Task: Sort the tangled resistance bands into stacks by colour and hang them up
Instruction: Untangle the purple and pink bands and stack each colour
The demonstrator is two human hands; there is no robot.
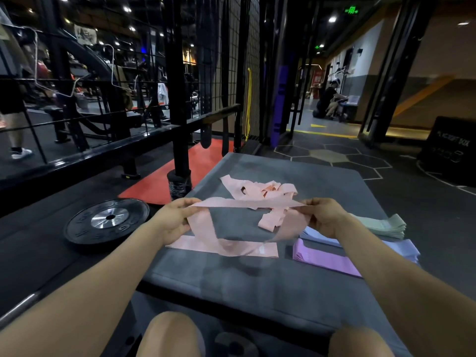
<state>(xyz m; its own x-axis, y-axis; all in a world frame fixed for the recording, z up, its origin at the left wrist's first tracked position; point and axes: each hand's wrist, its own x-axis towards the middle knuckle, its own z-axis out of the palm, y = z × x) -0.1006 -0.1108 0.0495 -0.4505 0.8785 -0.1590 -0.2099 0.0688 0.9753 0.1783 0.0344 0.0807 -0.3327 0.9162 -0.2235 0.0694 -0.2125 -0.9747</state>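
**Pink band stretched, tangle behind**

Your left hand [172, 220] and right hand [325, 218] pinch a pink band [247, 202] taut above the mat [231, 279]. Its hanging loop may snag the pink tangle [260, 191] or drag the flat pink stack [226, 247] askew.
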